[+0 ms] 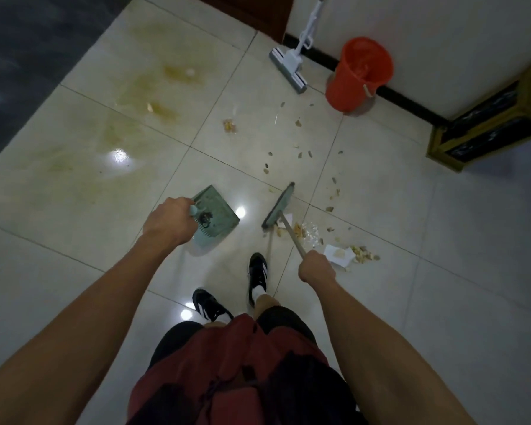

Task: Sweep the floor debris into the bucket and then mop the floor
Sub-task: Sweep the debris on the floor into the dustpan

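My left hand [170, 220] grips the handle of a green dustpan [216, 214], which hangs just above the tiled floor with some dark bits in it. My right hand [317, 265] grips the thin handle of a broom, whose green head [279, 209] sits on the floor to the right of the dustpan. Debris [360, 254] lies beside the broom: crumbs, a white paper scrap and clear plastic. More scraps [304, 154] trail toward an orange bucket [357, 73] by the wall. A white sponge mop [290, 67] leans on the wall left of the bucket.
Yellowish stains [166, 90] spread over the tiles at the upper left. A dark box with a wooden frame [491, 121] stands at the right wall. A dark floor strip [28, 56] runs along the left. My feet [258, 273] are just behind the broom.
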A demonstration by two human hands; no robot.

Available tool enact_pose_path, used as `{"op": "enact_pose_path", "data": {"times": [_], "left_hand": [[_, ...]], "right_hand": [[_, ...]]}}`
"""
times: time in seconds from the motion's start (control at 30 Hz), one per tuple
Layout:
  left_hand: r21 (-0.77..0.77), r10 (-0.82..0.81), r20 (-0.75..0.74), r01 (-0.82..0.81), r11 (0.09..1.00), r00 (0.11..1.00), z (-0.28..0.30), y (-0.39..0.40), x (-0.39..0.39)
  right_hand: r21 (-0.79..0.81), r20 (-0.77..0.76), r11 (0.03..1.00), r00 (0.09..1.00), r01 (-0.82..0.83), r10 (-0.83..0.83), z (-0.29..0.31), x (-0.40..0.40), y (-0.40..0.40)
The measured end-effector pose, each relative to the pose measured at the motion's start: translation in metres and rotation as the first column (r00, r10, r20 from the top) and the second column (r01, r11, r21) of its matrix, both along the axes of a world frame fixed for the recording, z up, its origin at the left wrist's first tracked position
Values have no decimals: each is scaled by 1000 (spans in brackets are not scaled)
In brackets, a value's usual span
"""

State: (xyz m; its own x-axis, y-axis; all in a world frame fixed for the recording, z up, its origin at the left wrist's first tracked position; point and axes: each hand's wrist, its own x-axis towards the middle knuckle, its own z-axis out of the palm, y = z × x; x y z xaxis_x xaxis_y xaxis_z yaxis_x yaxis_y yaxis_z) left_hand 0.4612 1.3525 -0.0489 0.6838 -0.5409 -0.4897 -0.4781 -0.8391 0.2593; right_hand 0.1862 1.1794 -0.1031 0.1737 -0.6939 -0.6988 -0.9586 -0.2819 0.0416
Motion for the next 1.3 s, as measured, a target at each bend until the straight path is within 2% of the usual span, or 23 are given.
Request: {"op": "enact_pose_path", "data": {"times": [0.2,0.33,0.53,0.8,1.0,1.13,1.2,1.3], "left_hand": [[-29,1,3,-1,1000,1000,12,12,19],[-42,26,-12,-26,999,1000,19,16,34],[-27,29,8,-29,999,1000,13,-1,70],[38,65,9,-65,997,998,-4,-70,160],[86,135,15,-136,987,991,-12,-136,230],[79,139,24,-140,987,990,-8,-171,262],[82,119,17,-120,989,993,-6,-185,276],[75,74,12,-74,994,997,-6,-203,292]], "right_hand": [[3,95,999,994,48,-48,9,39,-5],[10,165,1000,986,0,-2,9,76,-20],[57,173,997,984,-60,50,-4,141,-53],[54,286,993,954,-108,88,-45,263,-146],[179,344,982,939,-63,-2,-67,363,-227],[217,340,971,940,-99,20,-72,410,-269],[227,296,963,952,-143,72,-71,419,-281],[242,226,962,972,-125,70,-71,416,-290]]}}
